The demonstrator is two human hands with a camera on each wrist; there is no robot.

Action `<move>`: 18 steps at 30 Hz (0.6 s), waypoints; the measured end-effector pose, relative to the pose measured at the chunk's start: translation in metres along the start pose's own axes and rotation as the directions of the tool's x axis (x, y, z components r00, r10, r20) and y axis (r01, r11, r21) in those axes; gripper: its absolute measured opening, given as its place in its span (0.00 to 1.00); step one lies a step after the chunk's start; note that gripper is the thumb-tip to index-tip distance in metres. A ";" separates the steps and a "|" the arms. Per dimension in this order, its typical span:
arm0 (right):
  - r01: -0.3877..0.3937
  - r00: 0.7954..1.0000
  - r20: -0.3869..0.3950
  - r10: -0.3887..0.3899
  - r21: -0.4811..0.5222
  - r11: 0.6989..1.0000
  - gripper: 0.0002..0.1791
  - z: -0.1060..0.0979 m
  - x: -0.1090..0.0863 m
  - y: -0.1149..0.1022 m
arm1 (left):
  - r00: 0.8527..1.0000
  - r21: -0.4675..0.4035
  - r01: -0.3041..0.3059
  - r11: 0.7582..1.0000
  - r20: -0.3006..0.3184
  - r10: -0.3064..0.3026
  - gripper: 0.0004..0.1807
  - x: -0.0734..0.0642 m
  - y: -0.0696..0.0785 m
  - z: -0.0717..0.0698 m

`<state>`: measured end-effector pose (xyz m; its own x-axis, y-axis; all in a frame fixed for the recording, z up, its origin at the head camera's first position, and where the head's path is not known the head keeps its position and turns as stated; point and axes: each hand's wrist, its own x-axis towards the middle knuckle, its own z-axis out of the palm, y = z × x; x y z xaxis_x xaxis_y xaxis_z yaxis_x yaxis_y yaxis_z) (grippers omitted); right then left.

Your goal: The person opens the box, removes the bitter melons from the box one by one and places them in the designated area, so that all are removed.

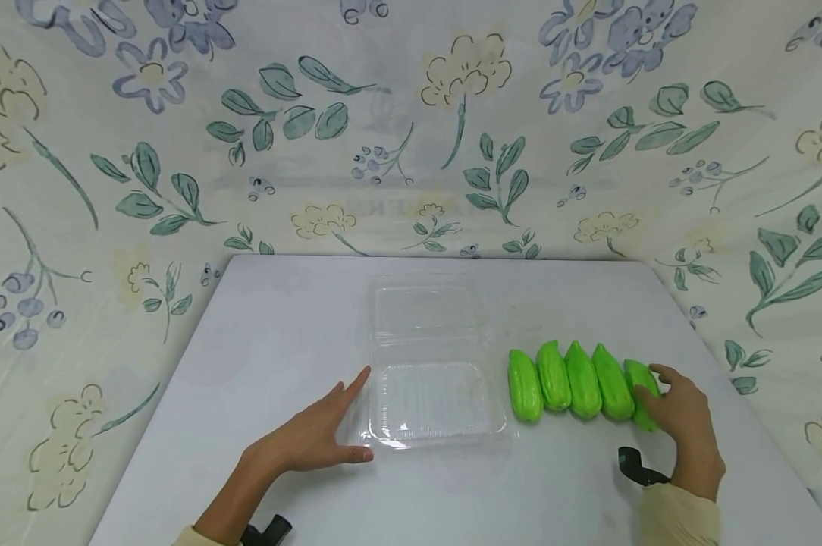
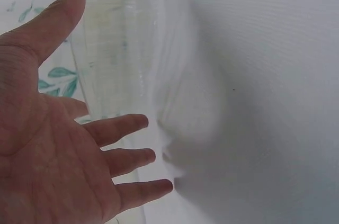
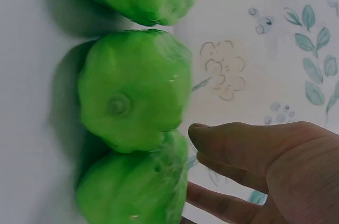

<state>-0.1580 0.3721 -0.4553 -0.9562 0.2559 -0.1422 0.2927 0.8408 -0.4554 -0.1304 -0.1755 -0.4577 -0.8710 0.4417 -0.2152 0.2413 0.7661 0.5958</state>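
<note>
Several bright green, gourd-like vegetables (image 1: 584, 379) lie side by side in a row, tips pointing away. My right hand (image 1: 680, 406) is over the rightmost green gourd (image 1: 639, 379), thumb to its left and fingers over its far right side. In the right wrist view the thumb is just above the lowest gourd (image 3: 132, 192), and its fingers reach behind it; firm contact cannot be made out. A clear plastic clamshell box (image 1: 438, 447) stands left of the row, lid folded back. My left hand (image 1: 309, 436) is beside its left edge, fingers and thumb spread, holding nothing.
A white table (image 1: 281, 318) bears everything, its far edge meeting a flower-patterned cloth (image 1: 397, 98) that rises behind and at both sides. Black wrist-worn devices (image 1: 639, 466) are strapped at both wrists.
</note>
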 end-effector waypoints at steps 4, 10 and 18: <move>0.042 0.999 -0.030 -0.042 -0.007 0.999 0.33 -0.005 0.003 -0.007 | 1.000 0.019 -0.006 1.000 0.027 0.006 0.64 0.002 0.003 -0.008; 0.190 0.981 -0.047 -0.190 -0.014 0.982 0.31 -0.017 0.015 -0.047 | 0.999 0.076 -0.007 0.997 0.033 0.004 0.61 0.021 0.016 -0.047; 0.402 0.915 -0.047 -0.402 0.004 0.915 0.28 -0.019 0.049 -0.145 | 0.986 0.198 -0.126 0.972 -0.085 0.145 0.48 0.099 0.038 -0.126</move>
<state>-0.2471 0.2720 -0.3795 -0.9922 -0.0814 0.0940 -0.1167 0.8708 -0.4775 -0.2610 -0.1617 -0.3589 -0.8603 0.5063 -0.0597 0.4286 0.7816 0.4532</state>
